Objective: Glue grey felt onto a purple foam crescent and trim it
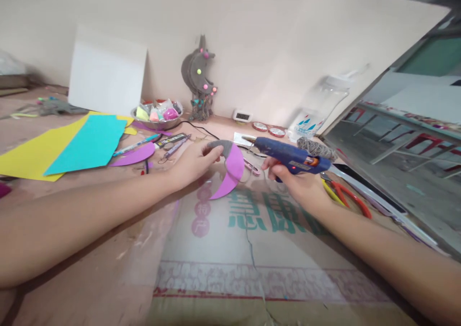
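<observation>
Looks like they're lining up some gluing, with the left hand (192, 165) pinching the crescent (235, 165) over the tabletop (108, 273) and the right hand (304, 187) gripping the glue gun (281, 152), so next is probably needing steady aim.

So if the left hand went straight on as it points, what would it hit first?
The purple crescent, which the left hand holds; beyond that, probably the glue gun, though depth is unclear.
</observation>
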{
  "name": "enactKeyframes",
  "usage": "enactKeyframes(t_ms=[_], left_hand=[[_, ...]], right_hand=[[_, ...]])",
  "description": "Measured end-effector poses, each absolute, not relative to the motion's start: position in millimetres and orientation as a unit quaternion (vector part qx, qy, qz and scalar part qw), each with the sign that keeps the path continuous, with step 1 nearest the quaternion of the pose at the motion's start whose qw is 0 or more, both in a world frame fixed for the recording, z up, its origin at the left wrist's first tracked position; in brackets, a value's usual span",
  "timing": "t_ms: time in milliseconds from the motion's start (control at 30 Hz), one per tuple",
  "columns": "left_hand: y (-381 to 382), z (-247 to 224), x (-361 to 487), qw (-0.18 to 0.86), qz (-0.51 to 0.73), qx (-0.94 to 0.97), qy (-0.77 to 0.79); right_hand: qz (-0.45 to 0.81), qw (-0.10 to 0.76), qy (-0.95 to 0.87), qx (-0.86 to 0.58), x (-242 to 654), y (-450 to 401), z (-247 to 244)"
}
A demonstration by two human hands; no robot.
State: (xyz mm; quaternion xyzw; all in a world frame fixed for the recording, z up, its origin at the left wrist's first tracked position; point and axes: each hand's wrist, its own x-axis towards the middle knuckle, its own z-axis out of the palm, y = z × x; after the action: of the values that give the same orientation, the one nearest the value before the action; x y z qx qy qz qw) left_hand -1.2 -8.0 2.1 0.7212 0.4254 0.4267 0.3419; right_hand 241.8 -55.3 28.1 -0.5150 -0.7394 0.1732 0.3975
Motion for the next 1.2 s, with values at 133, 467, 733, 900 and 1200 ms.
enactKeyframes(t_ms=[133, 467, 733, 900, 1200], left_hand=[[-8.0, 3.0, -0.9, 0.341, 0.416, 0.721, 0.436], [-5.0, 3.3, -1.5, 0.314, 0.417, 0.733, 0.435], [-5.6, 3.6, -1.5, 0.305, 0.421, 0.733, 0.440], [-5.0, 3.3, -1.6, 0.303, 0.416, 0.737, 0.438], [-5.1, 3.2, -1.8, 0.302, 0.417, 0.737, 0.438]], right_hand=[[0.201, 0.372, -0.754, -0.503, 237.1, -58.3, 24.0], [0.196, 0.308, -0.740, -0.565, 234.3, -57.1, 17.4], [0.215, 0.301, -0.743, -0.557, 235.5, -54.5, 17.7], [0.212, 0.276, -0.734, -0.583, 236.8, -52.4, 14.0], [0.205, 0.270, -0.730, -0.594, 235.9, -52.7, 15.2]])
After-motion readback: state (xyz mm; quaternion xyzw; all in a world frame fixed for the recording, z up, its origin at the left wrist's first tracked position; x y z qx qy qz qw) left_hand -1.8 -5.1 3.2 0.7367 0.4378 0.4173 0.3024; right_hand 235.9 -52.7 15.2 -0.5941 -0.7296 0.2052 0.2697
